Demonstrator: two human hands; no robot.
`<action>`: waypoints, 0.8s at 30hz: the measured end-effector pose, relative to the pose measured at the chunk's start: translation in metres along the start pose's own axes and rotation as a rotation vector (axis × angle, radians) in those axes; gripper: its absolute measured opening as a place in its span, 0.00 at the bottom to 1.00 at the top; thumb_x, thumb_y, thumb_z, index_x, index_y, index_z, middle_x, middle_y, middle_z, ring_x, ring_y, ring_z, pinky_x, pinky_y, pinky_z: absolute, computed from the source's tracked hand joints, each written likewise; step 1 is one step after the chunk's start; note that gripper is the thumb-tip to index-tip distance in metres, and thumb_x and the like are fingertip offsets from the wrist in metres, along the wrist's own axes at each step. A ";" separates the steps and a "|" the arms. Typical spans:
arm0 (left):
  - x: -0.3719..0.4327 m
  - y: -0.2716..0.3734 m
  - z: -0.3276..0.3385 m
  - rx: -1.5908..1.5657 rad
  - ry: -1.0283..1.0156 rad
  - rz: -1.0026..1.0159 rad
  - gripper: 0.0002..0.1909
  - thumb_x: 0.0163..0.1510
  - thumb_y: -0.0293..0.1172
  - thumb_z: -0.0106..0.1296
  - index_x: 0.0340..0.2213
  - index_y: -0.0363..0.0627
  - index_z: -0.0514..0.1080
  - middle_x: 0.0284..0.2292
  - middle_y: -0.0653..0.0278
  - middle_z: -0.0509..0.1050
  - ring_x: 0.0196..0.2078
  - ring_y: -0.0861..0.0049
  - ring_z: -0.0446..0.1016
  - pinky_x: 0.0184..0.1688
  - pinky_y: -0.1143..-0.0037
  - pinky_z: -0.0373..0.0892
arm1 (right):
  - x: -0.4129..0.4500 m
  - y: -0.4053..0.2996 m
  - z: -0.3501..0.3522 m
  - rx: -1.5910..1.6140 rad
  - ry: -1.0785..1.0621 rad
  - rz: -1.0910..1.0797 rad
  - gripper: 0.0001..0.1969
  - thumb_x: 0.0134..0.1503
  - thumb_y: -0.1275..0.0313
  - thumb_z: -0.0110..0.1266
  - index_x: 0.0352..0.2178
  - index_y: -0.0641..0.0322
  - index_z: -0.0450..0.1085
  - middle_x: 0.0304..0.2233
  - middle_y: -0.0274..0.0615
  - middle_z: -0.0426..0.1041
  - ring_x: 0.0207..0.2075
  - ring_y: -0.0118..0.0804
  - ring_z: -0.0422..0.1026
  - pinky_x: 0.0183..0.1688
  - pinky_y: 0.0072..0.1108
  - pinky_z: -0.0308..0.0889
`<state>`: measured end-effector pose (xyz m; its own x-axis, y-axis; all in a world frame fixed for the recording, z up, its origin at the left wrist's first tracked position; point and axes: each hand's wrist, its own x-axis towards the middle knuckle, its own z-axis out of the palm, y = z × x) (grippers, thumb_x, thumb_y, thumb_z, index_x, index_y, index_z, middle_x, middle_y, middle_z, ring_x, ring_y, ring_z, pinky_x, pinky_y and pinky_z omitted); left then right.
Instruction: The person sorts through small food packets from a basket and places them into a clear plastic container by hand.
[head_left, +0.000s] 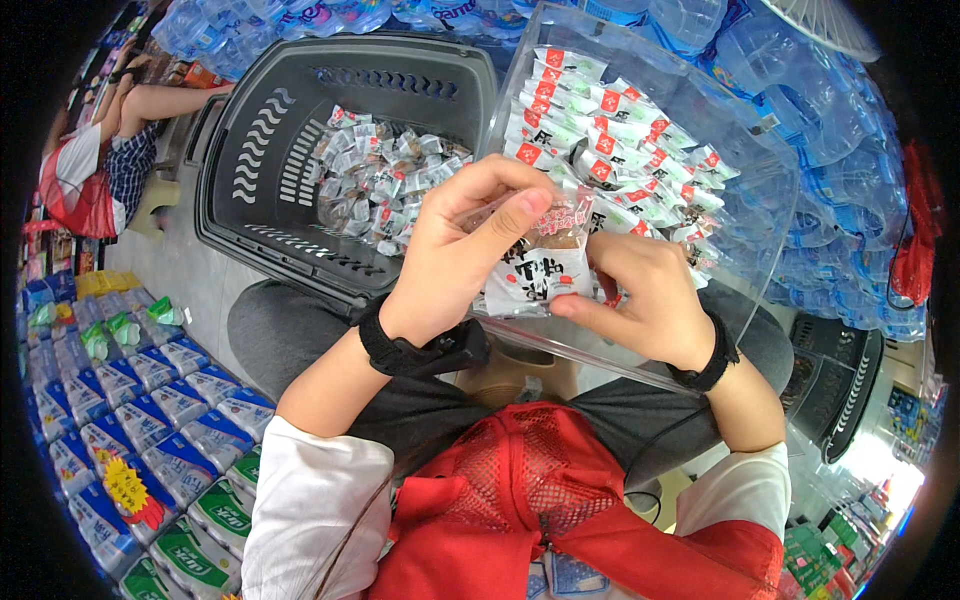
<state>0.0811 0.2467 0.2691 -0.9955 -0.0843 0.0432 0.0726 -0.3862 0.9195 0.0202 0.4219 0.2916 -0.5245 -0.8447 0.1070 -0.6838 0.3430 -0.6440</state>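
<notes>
Pinched by its upper edge between thumb and fingers, a snack packet (536, 277) hangs from my left hand (472, 232). It has a clear upper window with something brown inside and a white lower part with black and red printing. My right hand (649, 292) has its thumb and fingers at the packet's lower right edge. Both hands are above the near side of a clear plastic bin (757, 187). Rows of white packets with red marks (622, 142) stand in the bin. To the left, a dark grey shopping basket (247, 105) holds many loose small wrapped packets (375, 169).
Blue shrink-wrapped water bottles (817, 112) are stacked behind and right of the bin. Blue-and-white packs (157, 409) lie at the left. Another dark basket (847, 397) is at the right. Another person's arm (169, 105) reaches towards the grey basket's side.
</notes>
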 end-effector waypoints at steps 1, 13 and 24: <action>0.000 0.001 0.001 0.002 0.002 -0.001 0.06 0.52 0.29 0.46 0.30 0.38 0.66 0.29 0.69 0.69 0.33 0.88 0.66 0.37 0.84 0.62 | 0.000 0.002 0.002 0.024 -0.043 0.016 0.16 0.43 0.59 0.56 0.18 0.62 0.63 0.14 0.41 0.63 0.17 0.40 0.66 0.19 0.25 0.59; 0.002 0.000 0.006 0.042 0.014 -0.219 0.09 0.50 0.30 0.48 0.32 0.38 0.66 0.27 0.69 0.70 0.25 0.89 0.67 0.23 0.87 0.61 | -0.003 0.018 -0.010 0.930 0.188 0.338 0.10 0.54 0.67 0.46 0.26 0.65 0.65 0.19 0.29 0.66 0.19 0.16 0.61 0.23 0.11 0.57; 0.000 -0.001 0.008 0.036 0.056 -0.230 0.09 0.52 0.33 0.45 0.32 0.39 0.65 0.27 0.67 0.70 0.24 0.88 0.69 0.21 0.86 0.61 | -0.007 0.012 -0.010 0.674 0.037 0.346 0.11 0.53 0.69 0.46 0.20 0.66 0.65 0.13 0.32 0.65 0.15 0.17 0.61 0.17 0.14 0.55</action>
<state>0.0801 0.2547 0.2712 -0.9806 -0.0484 -0.1901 -0.1593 -0.3686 0.9158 0.0109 0.4363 0.2904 -0.6779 -0.7157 -0.1678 -0.0249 0.2504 -0.9678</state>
